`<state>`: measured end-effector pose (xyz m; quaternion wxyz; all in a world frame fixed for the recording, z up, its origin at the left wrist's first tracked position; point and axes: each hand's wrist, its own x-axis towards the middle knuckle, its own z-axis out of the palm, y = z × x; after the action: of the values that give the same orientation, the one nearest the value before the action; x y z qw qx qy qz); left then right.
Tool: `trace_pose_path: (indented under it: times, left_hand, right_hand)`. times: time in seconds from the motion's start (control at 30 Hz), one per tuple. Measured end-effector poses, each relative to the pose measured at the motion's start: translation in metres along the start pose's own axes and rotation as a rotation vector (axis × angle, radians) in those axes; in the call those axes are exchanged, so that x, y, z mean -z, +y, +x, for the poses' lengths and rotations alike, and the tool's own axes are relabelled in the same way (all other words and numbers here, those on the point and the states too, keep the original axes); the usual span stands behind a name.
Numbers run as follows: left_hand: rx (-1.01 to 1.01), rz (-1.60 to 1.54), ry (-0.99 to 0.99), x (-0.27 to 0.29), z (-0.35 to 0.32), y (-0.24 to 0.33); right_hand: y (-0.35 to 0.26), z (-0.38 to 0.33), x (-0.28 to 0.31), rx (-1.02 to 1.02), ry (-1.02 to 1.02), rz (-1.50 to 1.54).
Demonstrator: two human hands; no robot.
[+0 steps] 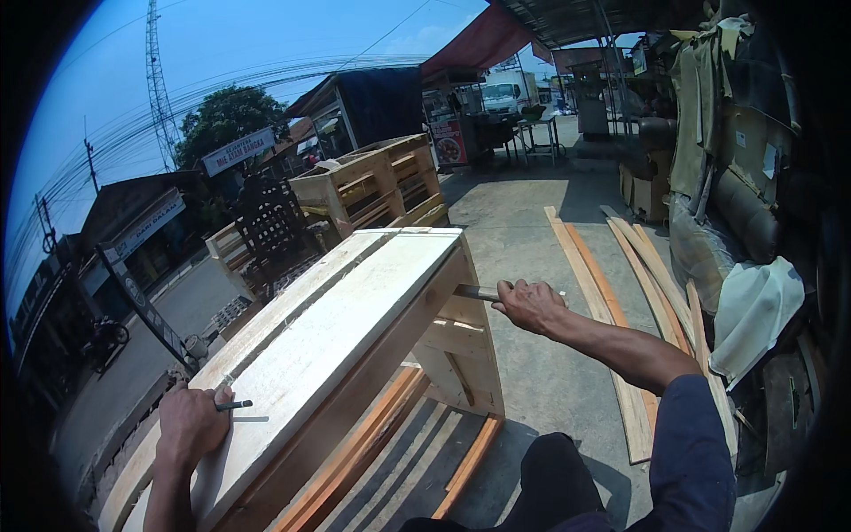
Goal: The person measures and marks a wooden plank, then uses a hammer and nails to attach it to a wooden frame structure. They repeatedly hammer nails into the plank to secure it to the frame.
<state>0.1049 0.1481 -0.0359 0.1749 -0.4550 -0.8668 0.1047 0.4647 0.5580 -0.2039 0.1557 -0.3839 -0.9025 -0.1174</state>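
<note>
A long wooden frame (pixel 355 293) with pale planks on top stands in front of me, tilted across the view. My left hand (pixel 188 421) rests on its near left planks, fingers closed around a dark pencil (pixel 234 405) that sticks out to the right. Out to the right, my right hand (pixel 532 307) grips a flat grey metal tool (pixel 477 292). The tool's far end meets the frame's right side, just below the top edge. Its exact kind is unclear, since my fist covers much of it.
Several long wooden strips (pixel 603 310) lie on the concrete at right. Beyond the frame stand slatted wooden crates (pixel 363 182) and a dark carved chair (pixel 270 230). Old cushions and a white cloth (pixel 758 306) pile up along the right side. A road with a motorcycle (pixel 106 341) runs at left.
</note>
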Motion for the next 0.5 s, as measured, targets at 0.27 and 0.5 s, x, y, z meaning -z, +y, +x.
trace_pose_path:
  times: [0.27, 0.5]
  left_hand:
    - [0.146, -0.044, 0.124, 0.006, -0.017, 0.024]
    - [0.203, -0.194, -0.150, 0.039, 0.044, 0.043]
  right_hand:
    - [0.003, -0.124, 0.007, -0.231, -1.008, 0.410]
    - [0.047, -0.123, 0.152, -0.975, -0.966, 1.125]
